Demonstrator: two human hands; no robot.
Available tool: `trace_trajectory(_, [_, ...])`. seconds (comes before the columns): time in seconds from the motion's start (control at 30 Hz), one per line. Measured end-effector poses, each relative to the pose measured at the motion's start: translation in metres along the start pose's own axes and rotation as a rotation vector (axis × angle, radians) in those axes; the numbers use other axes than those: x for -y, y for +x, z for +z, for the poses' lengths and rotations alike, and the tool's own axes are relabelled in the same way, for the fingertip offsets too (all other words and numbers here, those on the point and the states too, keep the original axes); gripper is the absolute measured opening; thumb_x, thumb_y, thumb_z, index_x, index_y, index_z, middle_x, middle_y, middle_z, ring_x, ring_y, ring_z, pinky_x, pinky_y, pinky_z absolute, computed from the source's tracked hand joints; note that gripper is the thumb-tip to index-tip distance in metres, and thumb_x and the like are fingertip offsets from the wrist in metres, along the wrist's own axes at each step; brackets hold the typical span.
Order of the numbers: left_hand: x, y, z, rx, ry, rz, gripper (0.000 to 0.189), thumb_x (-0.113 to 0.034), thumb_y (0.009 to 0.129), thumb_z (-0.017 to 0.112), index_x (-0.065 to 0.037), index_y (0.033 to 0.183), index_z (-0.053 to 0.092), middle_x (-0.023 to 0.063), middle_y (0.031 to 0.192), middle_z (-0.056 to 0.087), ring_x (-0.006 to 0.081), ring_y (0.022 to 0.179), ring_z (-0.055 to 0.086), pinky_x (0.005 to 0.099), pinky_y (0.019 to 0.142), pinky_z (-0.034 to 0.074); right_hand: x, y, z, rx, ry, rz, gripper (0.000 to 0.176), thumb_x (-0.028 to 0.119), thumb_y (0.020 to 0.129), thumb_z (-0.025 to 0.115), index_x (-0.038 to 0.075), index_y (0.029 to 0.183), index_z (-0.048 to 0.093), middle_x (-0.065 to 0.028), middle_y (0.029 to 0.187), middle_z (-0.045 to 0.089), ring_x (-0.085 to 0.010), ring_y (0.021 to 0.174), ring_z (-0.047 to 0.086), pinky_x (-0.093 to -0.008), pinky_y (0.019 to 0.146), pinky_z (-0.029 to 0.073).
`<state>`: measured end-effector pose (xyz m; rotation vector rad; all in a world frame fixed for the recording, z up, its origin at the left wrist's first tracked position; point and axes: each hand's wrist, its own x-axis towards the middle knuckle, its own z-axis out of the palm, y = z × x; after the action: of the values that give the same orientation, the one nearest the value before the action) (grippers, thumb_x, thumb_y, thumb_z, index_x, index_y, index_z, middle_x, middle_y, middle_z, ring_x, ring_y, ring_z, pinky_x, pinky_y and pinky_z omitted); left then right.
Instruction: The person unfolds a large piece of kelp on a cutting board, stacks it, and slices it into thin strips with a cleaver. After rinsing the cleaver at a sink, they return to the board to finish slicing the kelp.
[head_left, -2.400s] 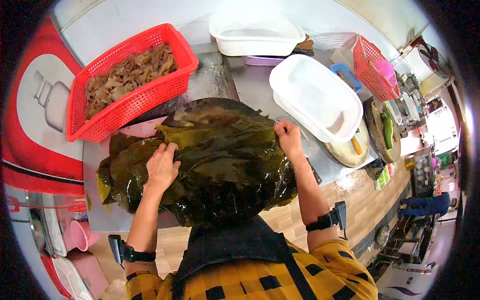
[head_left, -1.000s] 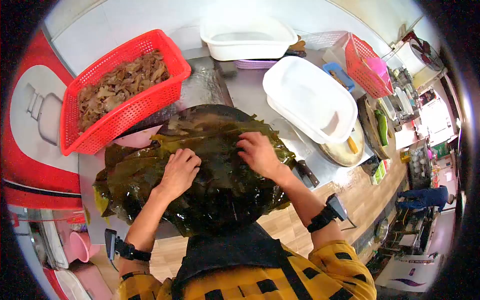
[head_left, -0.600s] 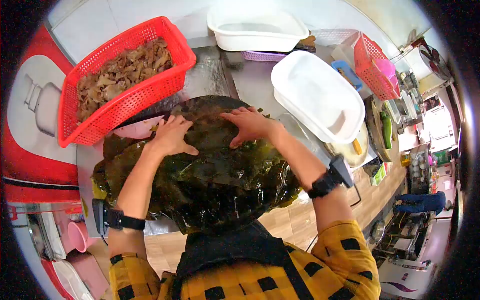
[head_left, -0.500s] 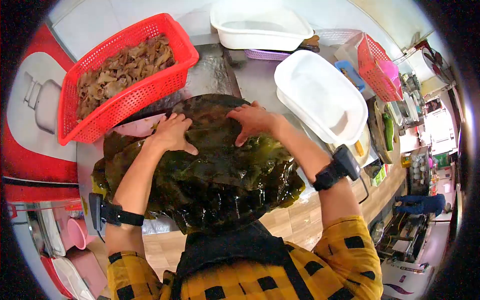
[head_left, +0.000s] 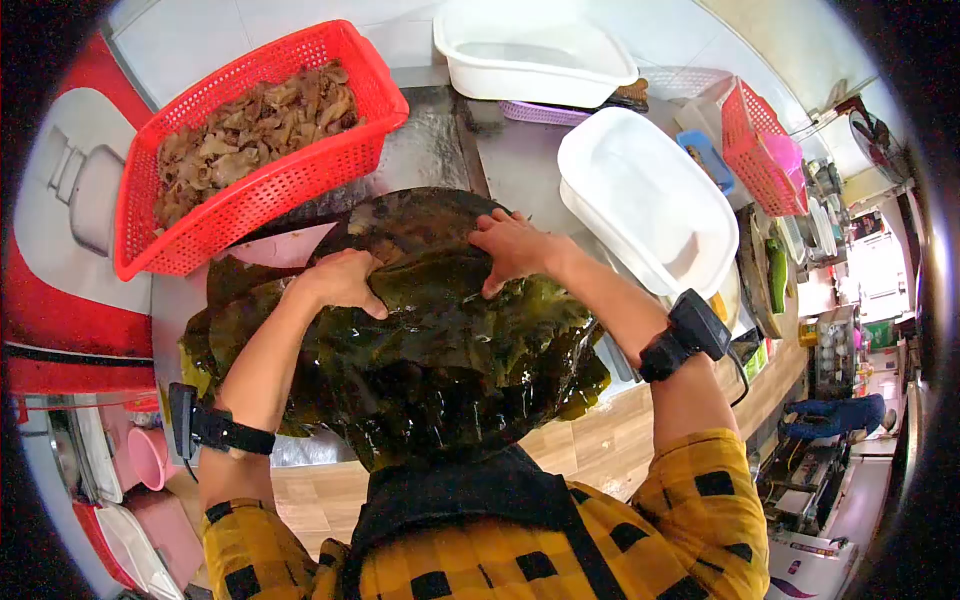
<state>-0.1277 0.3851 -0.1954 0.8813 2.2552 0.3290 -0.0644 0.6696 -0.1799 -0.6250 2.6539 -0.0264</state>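
A broad pile of dark green, wet, shiny kelp-like sheets [head_left: 420, 350] lies before me and hangs over the near edge of the counter. My left hand [head_left: 345, 280] rests on its upper left part, thumb spread towards the middle. On the upper right part lies my right hand [head_left: 510, 250], its fingers apart and the thumb pointing down. Both hands touch the sheets, with a fold between them. Behind the fold shows a dark round surface [head_left: 430, 208], partly covered by the sheets.
A red basket [head_left: 270, 215] of brown pieces stands at the back left, beside a pink board [head_left: 280, 247]. White tubs [head_left: 640, 190] sit at the back and right. Further right are a red basket [head_left: 750, 150], a green vegetable [head_left: 776, 268] and a distant person in blue [head_left: 835, 415].
The upper edge of the sheets between my hands now forms a raised fold. My right hand has shifted slightly right, and my left hand's fingers have drawn closer together.
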Motion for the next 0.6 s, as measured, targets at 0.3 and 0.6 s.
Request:
trace_trajectory(0.3, [-0.016, -0.020, -0.004, -0.135, 0.040, 0.018, 0.078, -0.041, 0.053, 0.082, 0.002, 0.113, 0.058, 0.0223, 0.109, 0.062, 0.0342, 0.105, 0.059, 0.0415, 0.088, 0.047, 0.002, 0.006, -0.006, 0.159, 0.150, 0.075, 0.062, 0.038, 0.059, 0.082, 0.001, 0.102, 0.059, -0.0189, 0.094, 0.065, -0.0356, 0.097, 0.060, -0.0482, 0.089, 0.040])
trace_trajectory(0.6, [-0.003, -0.006, 0.000, 0.068, 0.037, 0.038, 0.069, -0.038, 0.052, 0.082, 0.003, 0.103, 0.062, 0.0230, 0.098, 0.065, 0.0367, 0.095, 0.063, 0.0432, 0.082, 0.049, 0.007, -0.003, -0.015, 0.126, 0.400, -0.098, 0.052, 0.027, 0.060, 0.078, -0.001, 0.100, 0.061, -0.0223, 0.088, 0.065, -0.0393, 0.088, 0.062, -0.0445, 0.073, 0.049])
